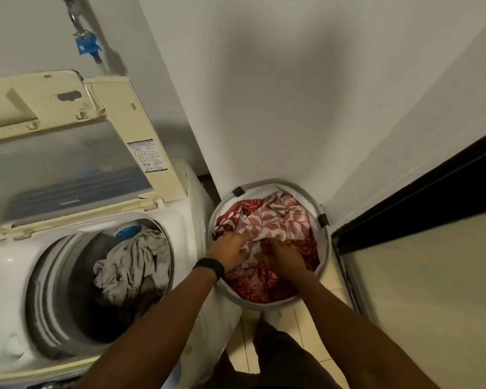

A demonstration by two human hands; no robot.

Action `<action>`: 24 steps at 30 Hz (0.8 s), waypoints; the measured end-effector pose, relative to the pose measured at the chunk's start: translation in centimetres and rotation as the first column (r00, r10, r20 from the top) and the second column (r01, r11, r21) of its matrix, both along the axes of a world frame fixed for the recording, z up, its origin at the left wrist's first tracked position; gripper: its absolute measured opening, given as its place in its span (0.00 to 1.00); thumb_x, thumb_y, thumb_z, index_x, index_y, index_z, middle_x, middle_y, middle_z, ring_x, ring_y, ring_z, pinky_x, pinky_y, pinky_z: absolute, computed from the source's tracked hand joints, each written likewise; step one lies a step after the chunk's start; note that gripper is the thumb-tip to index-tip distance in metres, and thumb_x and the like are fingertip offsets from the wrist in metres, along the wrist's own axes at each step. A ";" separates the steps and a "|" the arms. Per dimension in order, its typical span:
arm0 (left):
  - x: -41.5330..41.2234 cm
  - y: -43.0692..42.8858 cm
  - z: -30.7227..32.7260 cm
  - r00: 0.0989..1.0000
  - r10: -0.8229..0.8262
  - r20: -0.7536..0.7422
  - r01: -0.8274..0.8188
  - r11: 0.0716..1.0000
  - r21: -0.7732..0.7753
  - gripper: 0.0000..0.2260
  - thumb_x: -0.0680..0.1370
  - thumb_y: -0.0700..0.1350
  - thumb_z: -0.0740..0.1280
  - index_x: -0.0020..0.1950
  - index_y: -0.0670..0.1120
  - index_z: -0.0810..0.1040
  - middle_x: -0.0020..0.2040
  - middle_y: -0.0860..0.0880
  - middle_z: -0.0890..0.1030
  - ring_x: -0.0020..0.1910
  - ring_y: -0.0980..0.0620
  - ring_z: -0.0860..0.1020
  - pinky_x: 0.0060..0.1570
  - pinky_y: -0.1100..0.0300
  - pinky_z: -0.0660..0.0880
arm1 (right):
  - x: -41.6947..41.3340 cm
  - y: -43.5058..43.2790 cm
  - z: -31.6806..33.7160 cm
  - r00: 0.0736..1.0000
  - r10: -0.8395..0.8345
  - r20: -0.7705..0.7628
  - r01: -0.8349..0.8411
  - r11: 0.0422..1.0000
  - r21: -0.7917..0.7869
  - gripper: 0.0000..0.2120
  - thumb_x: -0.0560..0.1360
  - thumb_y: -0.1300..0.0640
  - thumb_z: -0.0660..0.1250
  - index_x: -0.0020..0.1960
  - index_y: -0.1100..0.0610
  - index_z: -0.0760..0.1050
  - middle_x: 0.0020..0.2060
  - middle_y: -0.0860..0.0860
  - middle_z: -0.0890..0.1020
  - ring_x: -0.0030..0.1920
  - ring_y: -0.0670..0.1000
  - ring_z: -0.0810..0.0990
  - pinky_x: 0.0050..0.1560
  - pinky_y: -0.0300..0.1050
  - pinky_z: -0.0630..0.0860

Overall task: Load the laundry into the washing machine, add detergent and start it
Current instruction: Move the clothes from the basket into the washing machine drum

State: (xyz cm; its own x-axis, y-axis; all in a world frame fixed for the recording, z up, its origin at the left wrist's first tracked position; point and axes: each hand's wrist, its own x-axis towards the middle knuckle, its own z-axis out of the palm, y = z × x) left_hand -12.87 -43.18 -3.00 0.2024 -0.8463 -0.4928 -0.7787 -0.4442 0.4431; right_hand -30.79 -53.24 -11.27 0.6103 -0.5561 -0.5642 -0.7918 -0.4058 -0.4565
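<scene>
A top-loading washing machine (9, 270) stands at the left with its lid (68, 169) raised. Grey cloth (135, 265) lies in its drum. To its right a round white laundry basket (324, 248) holds red and white patterned fabric (275, 220). Both hands are down in the basket. My left hand (230, 251), a black band on its wrist, grips the pale patterned fabric near the middle. My right hand (285, 255) digs into the fabric just beside it, fingers curled into the folds.
A white wall corner rises right behind the basket. A dark sliding door frame (404, 209) runs along the right. A blue tap fitting (87, 46) with a hose hangs on the wall above the machine. The floor is pale tile (300, 327).
</scene>
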 end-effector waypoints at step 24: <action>-9.3 -1.7 -3.5 0.553 0.494 -0.671 -0.452 0.854 0.258 0.18 0.84 0.53 0.57 0.71 0.52 0.76 0.67 0.50 0.79 0.64 0.48 0.78 0.67 0.49 0.75 | -2.9 -1.3 5.5 0.944 -0.094 0.317 -0.005 0.955 0.298 0.52 0.70 0.56 0.75 0.82 0.39 0.45 0.81 0.51 0.55 0.79 0.54 0.57 0.73 0.49 0.67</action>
State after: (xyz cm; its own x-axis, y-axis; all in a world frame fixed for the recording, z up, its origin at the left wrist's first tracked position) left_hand -22.20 -44.86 -6.53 0.1487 -0.7020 -0.6965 0.0808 -0.6933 0.7161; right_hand -33.66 -54.53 -5.74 0.7654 -0.4281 -0.4805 -0.5944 -0.1840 -0.7828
